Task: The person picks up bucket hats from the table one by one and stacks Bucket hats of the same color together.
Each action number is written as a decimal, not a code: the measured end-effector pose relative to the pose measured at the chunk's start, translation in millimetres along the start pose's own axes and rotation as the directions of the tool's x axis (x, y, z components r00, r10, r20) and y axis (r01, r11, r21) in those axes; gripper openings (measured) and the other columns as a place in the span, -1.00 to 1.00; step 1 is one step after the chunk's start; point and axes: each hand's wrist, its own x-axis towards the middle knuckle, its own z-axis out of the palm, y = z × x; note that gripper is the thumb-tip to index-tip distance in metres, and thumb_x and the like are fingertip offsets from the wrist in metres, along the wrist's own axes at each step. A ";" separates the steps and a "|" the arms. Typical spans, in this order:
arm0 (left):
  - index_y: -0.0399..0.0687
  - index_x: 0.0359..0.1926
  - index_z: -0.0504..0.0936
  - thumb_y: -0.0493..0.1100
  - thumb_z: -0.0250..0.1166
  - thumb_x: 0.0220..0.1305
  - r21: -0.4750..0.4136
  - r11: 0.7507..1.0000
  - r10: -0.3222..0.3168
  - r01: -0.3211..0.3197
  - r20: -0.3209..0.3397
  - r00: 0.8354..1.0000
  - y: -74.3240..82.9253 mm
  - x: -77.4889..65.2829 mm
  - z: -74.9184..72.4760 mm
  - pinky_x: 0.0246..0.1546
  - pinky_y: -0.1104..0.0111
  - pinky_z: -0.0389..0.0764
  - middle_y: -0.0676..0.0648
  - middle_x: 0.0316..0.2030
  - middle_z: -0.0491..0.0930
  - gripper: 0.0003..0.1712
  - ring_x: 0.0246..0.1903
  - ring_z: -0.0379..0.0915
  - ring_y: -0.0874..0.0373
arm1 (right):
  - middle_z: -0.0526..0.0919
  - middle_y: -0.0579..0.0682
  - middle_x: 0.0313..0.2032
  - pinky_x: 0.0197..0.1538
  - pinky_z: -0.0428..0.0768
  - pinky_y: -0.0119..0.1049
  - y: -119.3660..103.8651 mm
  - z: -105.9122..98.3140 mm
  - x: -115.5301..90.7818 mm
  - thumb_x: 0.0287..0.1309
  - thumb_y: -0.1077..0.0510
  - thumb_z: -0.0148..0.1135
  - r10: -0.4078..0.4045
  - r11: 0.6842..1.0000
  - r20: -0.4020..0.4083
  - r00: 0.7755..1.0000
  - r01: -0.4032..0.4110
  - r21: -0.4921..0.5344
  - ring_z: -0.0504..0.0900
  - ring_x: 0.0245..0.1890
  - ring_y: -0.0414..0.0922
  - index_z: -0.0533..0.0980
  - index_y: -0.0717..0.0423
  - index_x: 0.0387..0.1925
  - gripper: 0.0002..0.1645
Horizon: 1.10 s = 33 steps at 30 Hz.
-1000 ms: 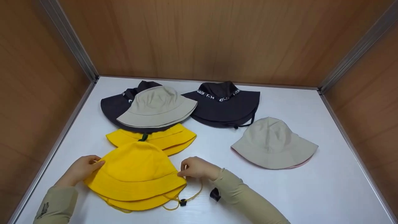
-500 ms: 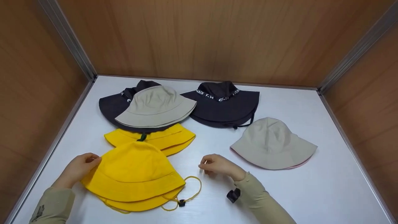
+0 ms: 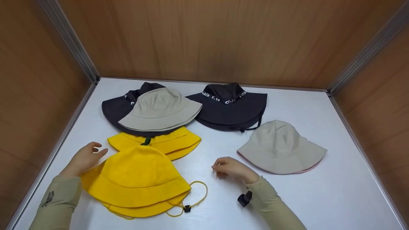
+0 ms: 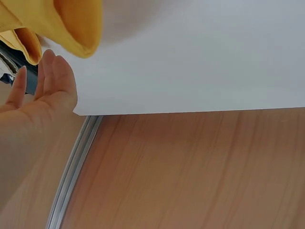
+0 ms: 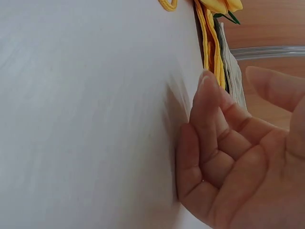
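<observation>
A yellow bucket hat point(image 3: 140, 172) lies at the front left of the white table, its cord with a black toggle point(image 3: 187, 209) trailing off the brim's right side. It overlaps a second yellow hat point(image 3: 182, 142) behind it. My left hand point(image 3: 85, 157) hovers beside the front hat's left edge, fingers loosely bent and holding nothing; in the left wrist view the hand point(image 4: 52, 88) is apart from the yellow brim point(image 4: 78, 28). My right hand point(image 3: 231, 168) is near the table between the front yellow hat and the beige hat point(image 3: 281, 150), with relaxed, loosely curled fingers and nothing in them.
Another beige hat point(image 3: 161, 108) rests on a dark wide-brimmed hat point(image 3: 113, 107) at the back left. A second dark hat point(image 3: 231, 111) with a lettered band and cord lies at back centre. Wooden panels point(image 3: 211, 41) enclose the table on its back and sides.
My right hand has let go of the front yellow hat's brim and moved right. My left hand has released the hat's left side and shifted up and away. The hats stay put.
</observation>
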 end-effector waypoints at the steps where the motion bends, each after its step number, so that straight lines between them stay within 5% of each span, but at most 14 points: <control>1: -0.56 0.24 0.11 0.12 -0.06 0.42 0.019 1.000 0.012 -0.012 -0.004 1.000 2.0 3.2 -1.8 0.13 -0.16 0.30 -0.63 0.16 0.17 -0.22 0.08 0.22 -0.45 | 0.58 -0.08 -0.51 -0.38 0.44 -0.40 0.3 -1.0 0.0 0.28 0.07 0.11 0.006 1.000 -0.004 1.000 -0.006 0.005 0.48 -0.51 -0.23 0.52 0.30 -0.28 -0.69; 13: -0.68 0.28 -0.06 0.03 -0.01 0.37 0.124 0.992 -0.004 -0.001 0.042 0.999 20.1 31.4 -13.5 0.22 -0.19 0.17 -0.68 0.21 0.04 -0.14 0.21 0.03 -0.52 | 0.56 -0.09 -0.52 -0.32 0.54 -0.40 10.3 -11.2 2.8 0.30 0.12 0.08 0.079 0.979 -0.038 0.996 -0.071 0.193 0.53 -0.49 -0.24 0.50 0.29 -0.32 -0.74; 20: -0.69 0.31 -0.20 0.06 0.03 0.35 0.139 0.990 -0.035 0.023 0.087 0.996 24.6 40.3 -10.2 0.27 -0.19 0.08 -0.69 0.24 -0.06 -0.03 0.25 -0.08 -0.53 | 0.59 -0.03 -0.50 -0.29 0.61 -0.35 23.6 -13.8 5.4 0.33 0.11 0.05 0.121 0.900 -0.005 0.993 -0.108 0.423 0.59 -0.53 -0.21 0.49 0.21 -0.28 -0.78; 24: -0.70 0.30 -0.23 0.06 0.07 0.35 0.129 0.992 -0.024 0.012 0.098 0.995 25.3 44.8 -6.4 0.28 -0.18 0.05 -0.68 0.25 -0.05 0.00 0.26 -0.07 -0.52 | 0.60 -0.01 -0.51 -0.31 0.63 -0.33 25.7 -13.5 5.4 0.33 0.10 0.03 0.123 0.878 0.028 0.992 -0.122 0.462 0.61 -0.55 -0.20 0.47 0.21 -0.23 -0.77; 29: -0.67 0.32 -0.24 0.08 0.06 0.35 0.072 0.997 -0.017 0.009 0.103 0.994 24.6 47.4 -3.5 0.29 -0.17 0.04 -0.66 0.26 -0.06 0.01 0.27 -0.08 -0.50 | 0.61 -0.01 -0.52 -0.33 0.63 -0.33 24.9 -14.3 7.3 0.33 0.10 0.03 0.125 0.879 0.037 0.991 -0.128 0.460 0.61 -0.57 -0.20 0.46 0.23 -0.20 -0.76; 33: -0.62 0.34 -0.28 0.14 -0.05 0.39 -0.119 0.991 -0.048 0.058 0.090 0.995 27.4 45.0 -7.0 0.32 -0.13 0.04 -0.62 0.31 -0.15 -0.01 0.31 -0.12 -0.46 | 0.61 -0.01 -0.52 -0.33 0.64 -0.33 24.9 -15.4 8.0 0.34 0.10 0.02 0.128 0.876 0.043 0.991 -0.133 0.464 0.62 -0.57 -0.21 0.46 0.23 -0.20 -0.75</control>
